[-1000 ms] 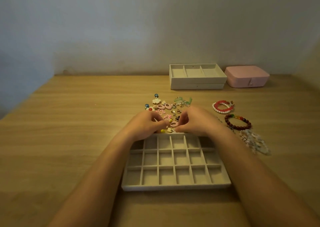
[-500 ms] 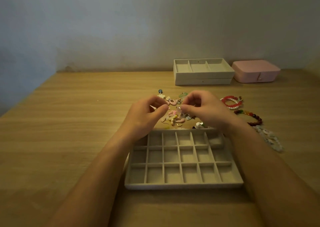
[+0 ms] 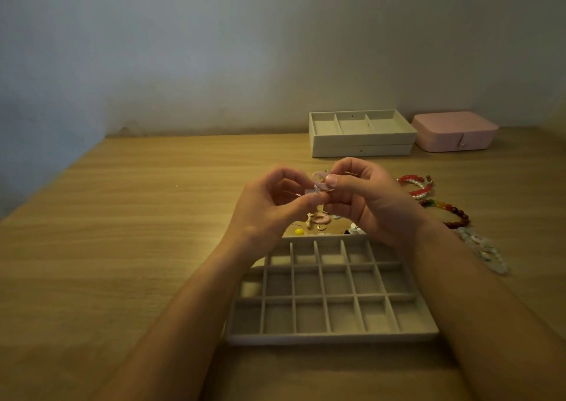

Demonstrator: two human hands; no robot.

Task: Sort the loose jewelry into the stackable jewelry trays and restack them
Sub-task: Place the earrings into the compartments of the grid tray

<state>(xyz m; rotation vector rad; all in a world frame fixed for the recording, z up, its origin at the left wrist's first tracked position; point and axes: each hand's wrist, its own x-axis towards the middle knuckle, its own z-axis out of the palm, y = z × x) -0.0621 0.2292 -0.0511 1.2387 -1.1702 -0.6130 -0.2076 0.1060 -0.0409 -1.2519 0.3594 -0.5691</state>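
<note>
Both hands raised, fingertips meeting — left hand (image 3: 269, 204), right hand (image 3: 364, 198) pinch pink earrings (image 3: 318, 183).

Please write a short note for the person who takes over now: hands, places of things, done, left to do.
The left hand and right hand each pinch the pink earrings, raised above the table.
In front, the grid tray: every visible cell empty.
Just behind it lie small pieces, with bracelets to their right.
At the back, stacked trays.
Done: nothing sorted yet.
Left: all sorting, then restacking.
</note>
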